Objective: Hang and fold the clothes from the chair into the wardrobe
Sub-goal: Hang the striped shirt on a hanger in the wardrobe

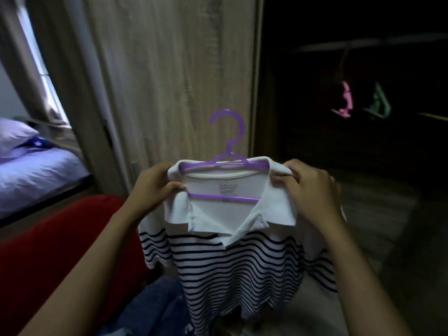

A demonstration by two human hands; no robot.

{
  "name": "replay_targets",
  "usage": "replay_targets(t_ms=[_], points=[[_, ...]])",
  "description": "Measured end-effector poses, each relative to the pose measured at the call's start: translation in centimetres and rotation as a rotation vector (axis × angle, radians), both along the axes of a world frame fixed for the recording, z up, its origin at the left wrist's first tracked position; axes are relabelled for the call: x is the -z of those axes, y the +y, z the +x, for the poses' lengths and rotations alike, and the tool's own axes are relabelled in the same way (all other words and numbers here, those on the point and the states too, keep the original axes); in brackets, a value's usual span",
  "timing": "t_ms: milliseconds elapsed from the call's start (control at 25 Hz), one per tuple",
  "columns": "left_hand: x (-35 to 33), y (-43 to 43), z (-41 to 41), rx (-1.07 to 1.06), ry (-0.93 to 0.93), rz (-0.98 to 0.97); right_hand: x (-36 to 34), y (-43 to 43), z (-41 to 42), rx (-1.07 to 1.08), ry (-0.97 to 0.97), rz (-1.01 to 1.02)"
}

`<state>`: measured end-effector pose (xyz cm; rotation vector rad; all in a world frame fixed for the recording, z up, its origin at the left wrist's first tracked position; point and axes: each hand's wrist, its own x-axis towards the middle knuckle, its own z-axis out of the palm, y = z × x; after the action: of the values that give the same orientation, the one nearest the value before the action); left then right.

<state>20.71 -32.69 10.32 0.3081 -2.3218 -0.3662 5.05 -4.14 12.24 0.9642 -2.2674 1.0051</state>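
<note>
A white polo shirt with black stripes [232, 263] hangs on a purple plastic hanger [228, 139] in front of me. My left hand [155, 187] grips the shirt's left shoulder over the hanger's arm. My right hand [308, 187] grips the right shoulder and collar the same way. The hanger's hook stands upright above the collar, in front of the wooden wardrobe door [174, 76]. To the right, the open wardrobe [351, 141] is dark inside, with a rail [373, 43] near its top.
A pink hanger [345, 100] and a green hanger [378, 103] hang inside the wardrobe. A red chair [63, 241] stands at the lower left with blue denim clothing [155, 309] beside it. A bed with lilac sheets [36, 170] lies at the far left.
</note>
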Motion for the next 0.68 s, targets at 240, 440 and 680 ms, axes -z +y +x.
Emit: replay_targets(t_ms=[240,440,680], points=[[2.9,6.4,-6.4,0.239,-0.041,0.114,0.6,9.5,0.0,0.071,-0.202,0.127],[4.3,10.1,-11.7,0.372,-0.082,0.184,-1.6,14.1,0.9,-0.177,-0.376,0.307],[3.9,11.6,-16.1,0.254,-0.053,0.118,-2.2,14.4,1.2,0.061,-0.391,0.076]])
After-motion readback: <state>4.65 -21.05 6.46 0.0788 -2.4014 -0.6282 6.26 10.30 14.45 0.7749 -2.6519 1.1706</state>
